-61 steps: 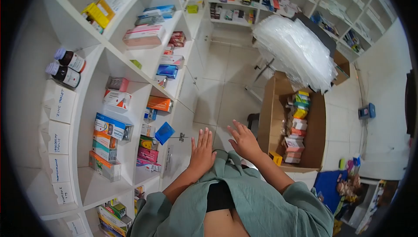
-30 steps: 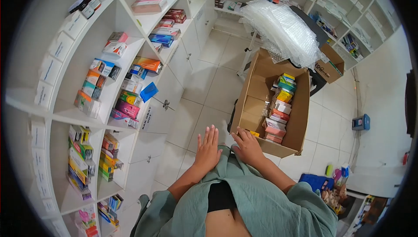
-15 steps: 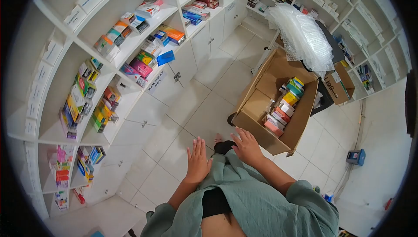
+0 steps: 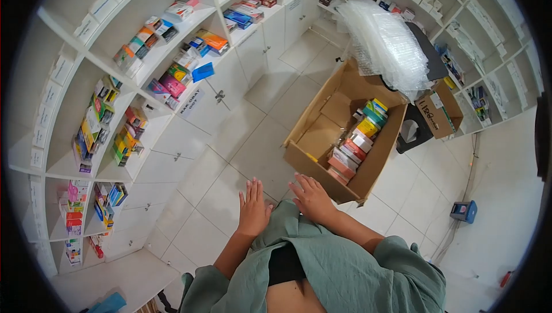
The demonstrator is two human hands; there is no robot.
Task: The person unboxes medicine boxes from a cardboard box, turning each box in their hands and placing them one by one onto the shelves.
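Left hand and right hand hang open, grips apart, above the floor, near the box, with shelves at left.

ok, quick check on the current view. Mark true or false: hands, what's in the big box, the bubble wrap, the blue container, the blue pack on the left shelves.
1. The left hand is gripping a carton. False: it is empty, fingers spread.
2. The open cardboard box has small cartons in it. True.
3. The bubble wrap is packed down inside that box. False: it lies draped beyond and above it.
4. The blue container stands on the left, by the shelves. False: it is on the right, next to the white wall.
5. A blue pack juts past the front edge of a left-hand shelf. True.
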